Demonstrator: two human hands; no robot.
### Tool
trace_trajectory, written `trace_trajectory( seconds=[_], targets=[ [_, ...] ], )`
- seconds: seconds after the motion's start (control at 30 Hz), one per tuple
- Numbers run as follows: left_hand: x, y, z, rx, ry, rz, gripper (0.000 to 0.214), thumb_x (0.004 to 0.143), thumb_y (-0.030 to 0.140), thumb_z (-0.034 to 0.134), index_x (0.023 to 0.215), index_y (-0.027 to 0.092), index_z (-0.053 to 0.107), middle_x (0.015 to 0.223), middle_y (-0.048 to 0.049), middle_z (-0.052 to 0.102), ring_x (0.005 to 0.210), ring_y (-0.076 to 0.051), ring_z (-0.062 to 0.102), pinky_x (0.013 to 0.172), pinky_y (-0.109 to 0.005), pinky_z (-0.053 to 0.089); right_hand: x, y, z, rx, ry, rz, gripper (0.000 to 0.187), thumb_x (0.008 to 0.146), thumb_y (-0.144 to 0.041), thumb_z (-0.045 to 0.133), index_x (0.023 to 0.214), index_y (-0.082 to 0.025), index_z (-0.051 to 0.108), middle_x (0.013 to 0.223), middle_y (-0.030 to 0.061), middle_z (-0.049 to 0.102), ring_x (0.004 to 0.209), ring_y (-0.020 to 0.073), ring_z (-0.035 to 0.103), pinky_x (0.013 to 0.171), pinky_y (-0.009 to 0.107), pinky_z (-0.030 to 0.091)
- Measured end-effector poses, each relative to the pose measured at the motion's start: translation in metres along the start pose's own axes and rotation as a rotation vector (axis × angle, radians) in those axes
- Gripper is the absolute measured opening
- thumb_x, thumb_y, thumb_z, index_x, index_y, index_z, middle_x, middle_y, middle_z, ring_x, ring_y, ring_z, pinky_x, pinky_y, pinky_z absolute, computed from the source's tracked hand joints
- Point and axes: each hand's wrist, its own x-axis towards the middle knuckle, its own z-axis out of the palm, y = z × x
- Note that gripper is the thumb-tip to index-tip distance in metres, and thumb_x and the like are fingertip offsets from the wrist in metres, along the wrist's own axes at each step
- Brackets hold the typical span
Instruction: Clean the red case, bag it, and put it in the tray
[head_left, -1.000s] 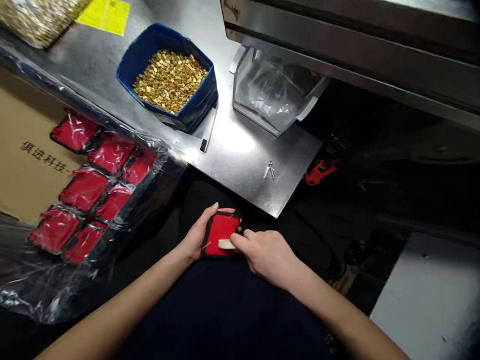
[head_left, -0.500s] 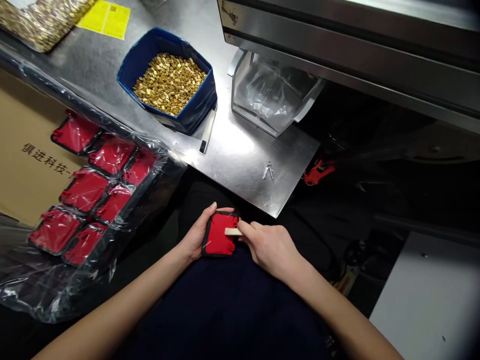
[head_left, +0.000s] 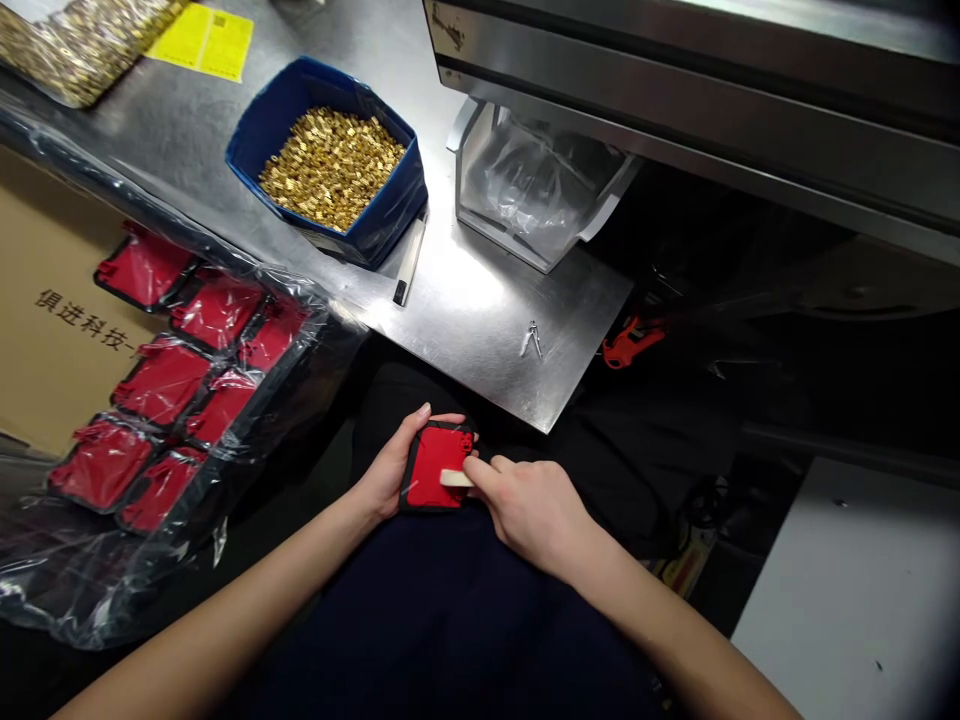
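Observation:
Over my lap, my left hand [head_left: 390, 470] grips a small red part with a black frame [head_left: 433, 462] by its left edge. My right hand [head_left: 529, 510] pinches a short pale stick [head_left: 453, 479] and presses its tip onto the red face of that part. Both hands sit just below the front corner of the steel table [head_left: 480, 300].
A blue bin of small brass pieces [head_left: 330, 165] stands on the table beside a clear plastic-lined container [head_left: 529, 185]. A pen-like tool [head_left: 409, 265] and small metal tweezers [head_left: 532, 342] lie near the table's edge. Several red parts under plastic wrap [head_left: 187, 370] lie left, on a cardboard box [head_left: 52, 300].
My right hand slid the pale stick up the red part's face and back down to its lower half. The left hand kept its grip.

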Motion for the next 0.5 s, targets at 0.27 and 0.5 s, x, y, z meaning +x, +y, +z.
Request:
trace_trajectory(
  seconds=[0.27,0.5],
  targets=[
    [-0.0002,-0.0012,-0.0027,0.018,0.001,0.001,0.051,0.098,0.057,0.053,0.122,0.014,0.068,0.11,-0.0175,0.079,0.083,-0.029,0.078,0.071,-0.041,0.065,0.0009,0.0048,-0.0059,0.01,-0.03,0.04,0.021,0.107,-0.035,0.039,0.124,-0.031,0.052,0.091,-0.0019,0.072,0.072,0.0172,0.07,0.053,0.033,0.019],
    [-0.0001,-0.0034,-0.0009,0.022,0.016,0.034,0.049,0.097,0.055,0.055,0.12,0.014,0.07,0.107,-0.017,0.08,0.079,-0.027,0.078,0.065,-0.037,0.064,-0.0019,0.0022,-0.002,0.01,-0.001,0.108,0.023,0.109,-0.035,0.034,0.123,-0.03,0.052,0.091,-0.0018,0.071,0.074,0.0174,0.071,0.053,0.033,0.02]
  ],
)
